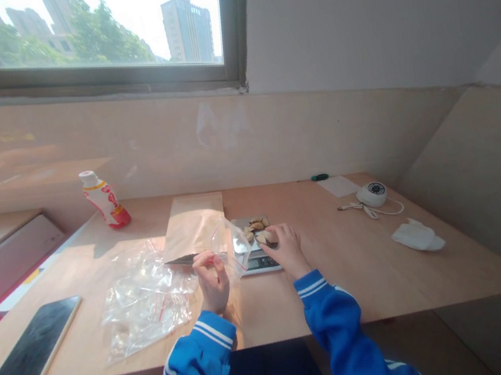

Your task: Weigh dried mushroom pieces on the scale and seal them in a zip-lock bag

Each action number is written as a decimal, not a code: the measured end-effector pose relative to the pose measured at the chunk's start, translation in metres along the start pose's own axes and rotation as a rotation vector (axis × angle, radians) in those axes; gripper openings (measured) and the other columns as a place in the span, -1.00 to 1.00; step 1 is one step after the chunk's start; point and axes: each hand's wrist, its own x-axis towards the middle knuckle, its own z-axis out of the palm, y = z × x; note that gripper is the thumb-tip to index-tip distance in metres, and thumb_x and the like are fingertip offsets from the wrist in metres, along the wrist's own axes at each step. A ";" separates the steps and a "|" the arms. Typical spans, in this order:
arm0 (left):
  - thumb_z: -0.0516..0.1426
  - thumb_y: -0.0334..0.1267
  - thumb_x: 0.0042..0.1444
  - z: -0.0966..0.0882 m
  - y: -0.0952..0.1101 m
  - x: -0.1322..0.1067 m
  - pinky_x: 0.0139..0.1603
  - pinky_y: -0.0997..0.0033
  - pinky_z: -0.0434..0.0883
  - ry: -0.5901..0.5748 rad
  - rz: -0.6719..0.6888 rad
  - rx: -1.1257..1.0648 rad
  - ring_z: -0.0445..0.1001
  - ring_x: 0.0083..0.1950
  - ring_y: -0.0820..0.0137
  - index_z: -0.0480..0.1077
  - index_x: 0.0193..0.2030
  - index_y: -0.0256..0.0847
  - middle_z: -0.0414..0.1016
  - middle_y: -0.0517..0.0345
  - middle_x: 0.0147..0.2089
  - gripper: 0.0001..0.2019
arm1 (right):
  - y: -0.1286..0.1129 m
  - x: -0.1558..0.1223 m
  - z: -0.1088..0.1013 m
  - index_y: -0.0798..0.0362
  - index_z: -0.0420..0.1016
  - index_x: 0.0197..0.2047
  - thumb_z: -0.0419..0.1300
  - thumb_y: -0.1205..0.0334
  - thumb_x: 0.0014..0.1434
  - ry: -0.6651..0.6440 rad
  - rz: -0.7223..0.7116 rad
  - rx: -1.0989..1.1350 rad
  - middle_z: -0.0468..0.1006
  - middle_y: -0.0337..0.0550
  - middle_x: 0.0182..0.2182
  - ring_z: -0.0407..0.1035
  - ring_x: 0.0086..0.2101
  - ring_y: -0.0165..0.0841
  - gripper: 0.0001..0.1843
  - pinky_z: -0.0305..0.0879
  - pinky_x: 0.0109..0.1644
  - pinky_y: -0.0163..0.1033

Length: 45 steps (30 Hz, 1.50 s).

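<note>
My left hand (212, 279) is closed on the edge of a small clear zip bag (230, 243), holding it up with its mouth toward the scale. My right hand (285, 247) rests on a small digital scale (260, 262), its fingers pinched on a pale dried slice (265, 236). More dried slices (256, 224) lie on the scale's platform just beyond the fingers. Both arms wear blue sleeves with white stripes. A brown paper bag (194, 224) lies flat behind the left hand.
A pile of clear plastic bags (144, 297) lies left of my hands. A tablet (26, 359) sits at the near left edge, a red and white bottle (105, 200) at the back left. A white round device (372, 194), crumpled tissue (417, 236) and green pen (319, 177) lie to the right.
</note>
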 end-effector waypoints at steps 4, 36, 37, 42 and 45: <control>0.01 -0.26 0.20 0.001 0.001 -0.002 -0.14 0.24 0.39 -0.022 -0.030 -0.020 0.38 -0.15 0.35 0.18 -0.17 -0.17 0.31 0.08 -0.21 -0.90 | -0.022 0.007 -0.016 0.05 0.40 -0.12 0.25 0.08 0.05 0.118 0.040 0.325 0.38 -0.08 -0.21 0.34 -0.22 -0.28 -0.65 0.31 -0.10 -0.14; -0.05 -0.21 0.25 0.002 0.007 -0.003 -0.14 0.28 0.31 0.138 -0.034 -0.063 0.31 -0.20 0.40 0.10 -0.23 -0.16 0.22 0.16 -0.25 -0.90 | -0.030 0.018 0.025 0.03 0.50 -0.21 0.11 0.30 0.18 -0.154 -0.170 -0.080 0.56 -0.08 -0.19 0.34 -0.13 -0.16 -0.84 0.11 -0.03 -0.02; -0.04 -0.22 0.25 0.002 0.007 -0.003 -0.14 0.27 0.31 0.137 -0.031 -0.067 0.31 -0.20 0.40 0.11 -0.23 -0.16 0.22 0.16 -0.25 -0.91 | -0.032 0.019 0.021 0.04 0.51 -0.22 0.11 0.28 0.18 -0.121 -0.140 -0.018 0.57 -0.09 -0.22 0.35 -0.16 -0.19 -0.85 0.12 -0.03 -0.04; -0.02 -0.28 0.23 0.001 0.006 -0.002 -0.16 0.28 0.31 0.108 -0.015 -0.061 0.31 -0.17 0.39 0.12 -0.20 -0.18 0.23 0.15 -0.23 -0.93 | -0.064 0.021 -0.008 0.09 0.40 -0.03 0.13 0.08 0.18 0.130 0.119 0.549 0.56 -0.10 -0.24 0.41 -0.31 -0.33 -0.65 0.27 -0.22 -0.23; -0.01 -0.30 0.22 0.002 0.005 -0.002 -0.16 0.30 0.31 0.106 0.002 -0.066 0.31 -0.16 0.39 0.13 -0.18 -0.18 0.23 0.15 -0.22 -0.93 | -0.092 0.018 -0.019 0.10 0.35 -0.06 0.15 0.04 0.16 0.240 0.213 0.705 0.54 -0.12 -0.29 0.41 -0.34 -0.37 -0.63 0.29 -0.29 -0.28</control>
